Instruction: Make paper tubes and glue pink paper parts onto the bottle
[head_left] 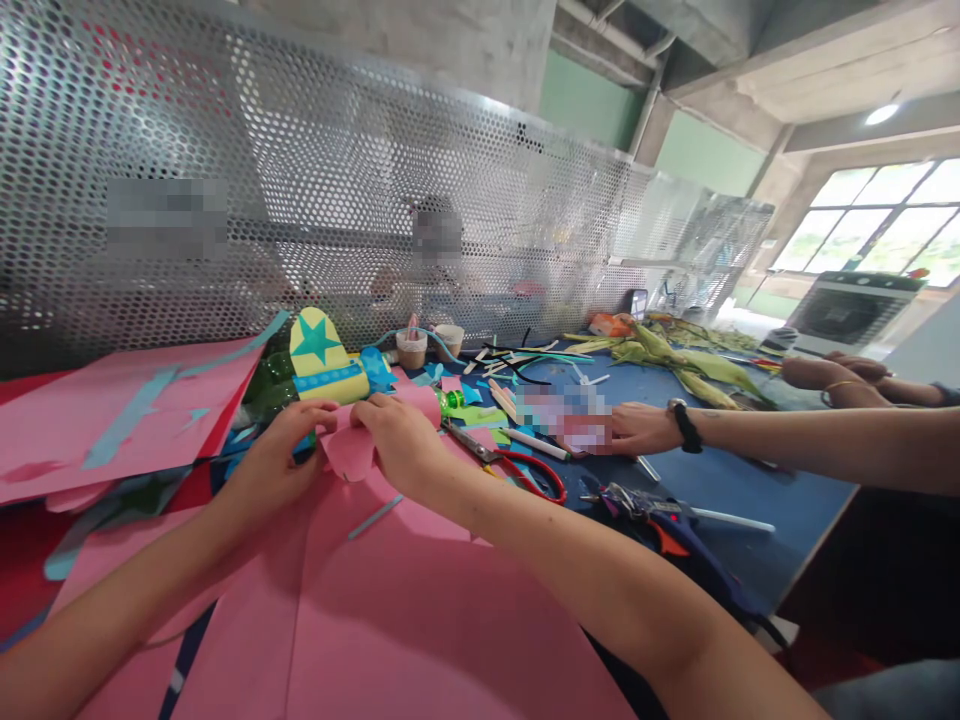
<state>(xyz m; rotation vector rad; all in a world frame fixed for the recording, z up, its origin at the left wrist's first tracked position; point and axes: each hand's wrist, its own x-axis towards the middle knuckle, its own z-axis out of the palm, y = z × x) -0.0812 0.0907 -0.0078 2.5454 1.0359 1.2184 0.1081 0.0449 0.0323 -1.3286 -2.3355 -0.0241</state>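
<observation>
Both of my hands are on pink paper that curves round a green bottle. Only the bottle's neck end shows, pointing right. My left hand pinches the paper's left part with thumb and fingers. On top, my right hand grips the paper, its fingertips bent over the upper edge. A rounded flap of the paper hangs between the hands. Under them spreads a large pink sheet, with a thin blue strip lying on it. Just right of my right hand are red-handled scissors, partly open.
Behind my hands lies a dark green bottle with a yellow star-marked paper. A glue gun, a white pen, two cups and corn husks lie rightward. A co-worker's arm reaches in. A perforated metal screen stands behind.
</observation>
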